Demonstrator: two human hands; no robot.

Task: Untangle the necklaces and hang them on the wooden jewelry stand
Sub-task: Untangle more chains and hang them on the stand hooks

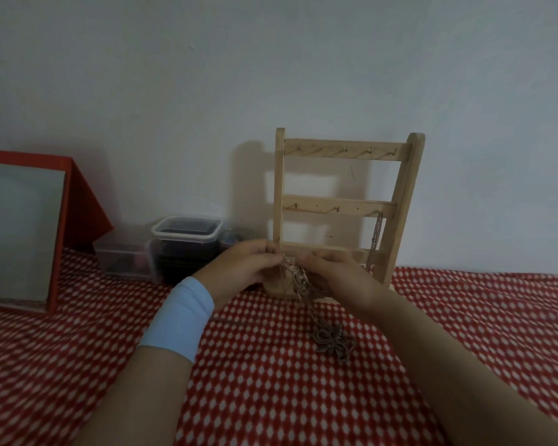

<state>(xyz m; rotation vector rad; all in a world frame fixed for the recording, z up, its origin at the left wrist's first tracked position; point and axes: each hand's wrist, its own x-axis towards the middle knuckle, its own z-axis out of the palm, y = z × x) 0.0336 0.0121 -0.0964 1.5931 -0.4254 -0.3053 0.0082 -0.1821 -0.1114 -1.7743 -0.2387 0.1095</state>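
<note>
Here both hands, left (244,267) and right (331,272), pinch a tangled metal chain (298,284) before the slatted wooden stand (339,201).

A home: red dotted bedspread (271,397), plain wall (271,59), plastic storage tubs (187,233).

At the left edge of the frame I see a red-framed mirror (20,233) leaning on the pale wall (207,75). Right of it, near centre, sit clear plastic containers (187,239). A red cloth with white dots (271,397) fills the lower frame.
</note>
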